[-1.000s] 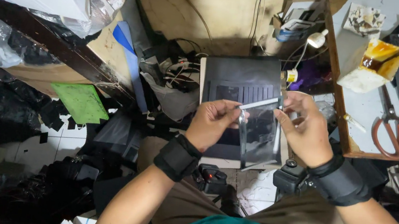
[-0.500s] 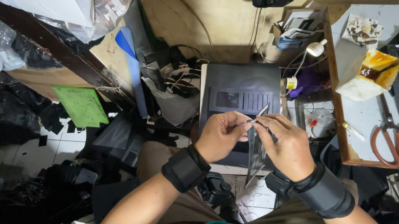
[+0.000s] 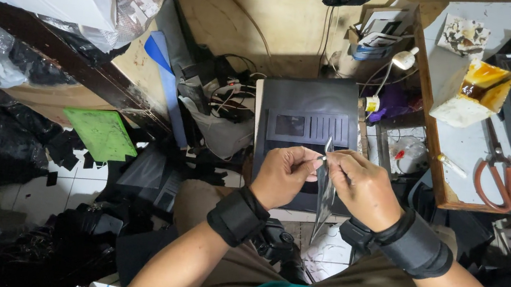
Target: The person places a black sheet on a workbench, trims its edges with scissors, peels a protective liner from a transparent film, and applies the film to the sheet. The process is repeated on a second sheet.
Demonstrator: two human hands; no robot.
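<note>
A seated person's left hand [image 3: 287, 175] and right hand [image 3: 362, 189] pinch the top edge of a thin clear plastic sheet [image 3: 325, 192], held edge-on above the lap, fingertips closed on it from both sides. Beneath lies a black wallet panel [image 3: 306, 125] with card slots; orange-handled scissors [image 3: 506, 178] rest on the workbench [image 3: 466, 142] at right.

My one camera sits on the head and looks straight down, close over both hands, my left hand [image 3: 284, 175] and right hand [image 3: 364, 189], with my lap below and the cluttered wooden-edged grey worktable [image 3: 465, 151] at right.
</note>
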